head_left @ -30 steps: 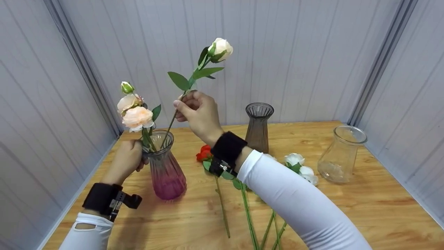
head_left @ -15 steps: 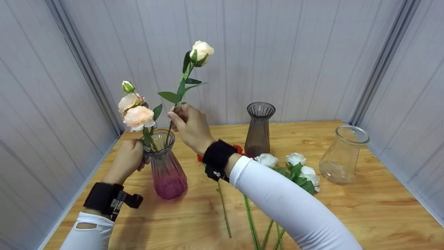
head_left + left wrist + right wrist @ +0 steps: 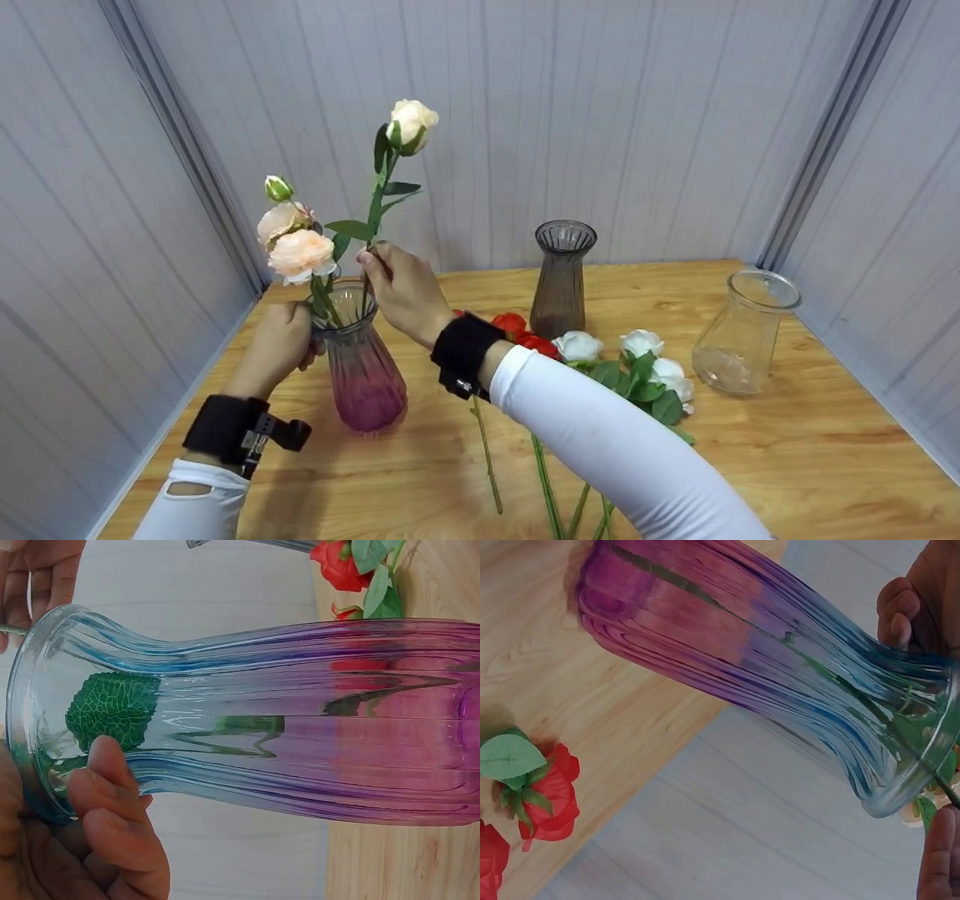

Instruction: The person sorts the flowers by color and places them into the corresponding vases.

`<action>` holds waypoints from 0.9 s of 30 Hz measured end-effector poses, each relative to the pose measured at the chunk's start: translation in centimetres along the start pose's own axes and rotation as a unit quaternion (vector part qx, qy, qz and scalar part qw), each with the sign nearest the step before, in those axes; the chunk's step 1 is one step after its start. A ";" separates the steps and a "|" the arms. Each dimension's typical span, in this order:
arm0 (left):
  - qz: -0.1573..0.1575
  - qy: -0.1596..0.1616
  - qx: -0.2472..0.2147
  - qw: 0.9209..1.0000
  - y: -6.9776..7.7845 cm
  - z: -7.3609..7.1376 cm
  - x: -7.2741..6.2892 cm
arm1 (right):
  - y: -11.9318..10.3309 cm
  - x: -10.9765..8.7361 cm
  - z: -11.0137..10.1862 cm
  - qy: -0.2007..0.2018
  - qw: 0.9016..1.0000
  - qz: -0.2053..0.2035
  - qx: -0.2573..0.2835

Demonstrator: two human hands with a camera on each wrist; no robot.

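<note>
In the head view my left hand (image 3: 274, 341) grips the neck of a ribbed glass vase (image 3: 367, 390), clear above and magenta below. The left wrist view shows its curled fingers (image 3: 124, 832) against the vase's neck. Peach flowers (image 3: 301, 253) with a small bud stand in the vase, leaning left. My right hand (image 3: 405, 292) pinches the stem of a cream rose (image 3: 412, 124) just above the rim. That rose is upright, and its lower stem (image 3: 855, 690) runs down inside the vase in the right wrist view.
Red roses (image 3: 510, 324) and white roses (image 3: 670, 375) lie on the wooden table (image 3: 817, 450), partly hidden by my right sleeve. A smoky grey vase (image 3: 559, 292) stands behind them, and a clear glass vase (image 3: 739, 337) is at the right. Panelled walls (image 3: 480, 112) enclose the table.
My right hand has moved left and down with the cream rose, which now stands more upright and deeper in the vase. My left hand keeps its hold on the vase.
</note>
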State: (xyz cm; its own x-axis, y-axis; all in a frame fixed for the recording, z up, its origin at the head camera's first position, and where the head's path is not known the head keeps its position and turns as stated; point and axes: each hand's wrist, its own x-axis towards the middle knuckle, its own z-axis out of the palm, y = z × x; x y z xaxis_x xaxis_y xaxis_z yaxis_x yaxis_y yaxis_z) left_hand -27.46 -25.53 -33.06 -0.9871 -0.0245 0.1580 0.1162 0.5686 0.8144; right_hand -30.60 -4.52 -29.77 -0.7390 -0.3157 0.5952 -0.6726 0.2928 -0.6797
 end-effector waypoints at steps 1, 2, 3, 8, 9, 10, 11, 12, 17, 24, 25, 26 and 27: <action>0.001 0.001 0.000 1.000 0.0 0.0 0.0 | 0.1 0.0 0.0 -0.004 1.000 0.000 0.000; 0.002 0.001 0.000 1.000 0.1 0.0 0.1 | 0.2 -0.1 0.1 -0.010 1.000 -0.001 0.001; 0.001 0.002 -0.001 1.000 0.1 0.1 0.1 | 0.3 -0.1 0.1 -0.016 1.000 -0.003 -0.003; 0.002 0.002 0.001 1.000 0.2 0.2 0.2 | 0.8 -0.3 0.3 -0.045 0.999 -0.006 -0.017; 0.002 0.002 0.002 1.000 0.2 0.2 0.2 | 0.9 -0.4 0.4 -0.049 0.999 -0.004 -0.018; 0.002 0.002 0.002 1.000 0.2 0.2 0.2 | 0.9 -0.4 0.4 -0.052 0.999 -0.001 -0.015; 0.002 0.001 0.003 1.000 0.2 0.2 0.2 | 1.0 -0.4 0.5 -0.054 0.998 0.001 -0.013; 0.001 0.001 0.003 1.000 0.2 0.1 0.1 | 1.0 -0.4 0.6 -0.056 0.998 0.003 -0.014; 0.004 0.002 0.007 1.000 0.2 0.1 0.2 | 0.8 -0.2 0.8 -0.076 0.996 0.018 -0.047; 0.002 0.003 0.016 1.000 0.2 0.1 0.3 | 0.9 0.3 0.8 -0.124 0.981 0.014 -0.150; 0.001 0.002 0.017 1.000 0.2 0.1 0.3 | 1.0 0.3 0.8 -0.128 0.981 0.017 -0.146; 0.000 0.003 0.016 1.000 0.2 0.2 0.3 | 1.0 0.3 0.8 -0.130 0.982 0.021 -0.138; -0.001 0.002 0.017 1.000 0.2 0.2 0.3 | 1.1 0.3 0.8 -0.132 0.983 0.030 -0.124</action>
State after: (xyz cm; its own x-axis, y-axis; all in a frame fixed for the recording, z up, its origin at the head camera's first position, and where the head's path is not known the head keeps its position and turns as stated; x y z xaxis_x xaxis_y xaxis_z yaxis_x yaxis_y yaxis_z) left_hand -27.72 -25.31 -32.97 -0.9868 -0.0292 0.1596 0.1110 0.5955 0.7957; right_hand -31.52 -5.01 -30.69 -0.7640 -0.5044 0.4023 -0.6407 0.5193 -0.5655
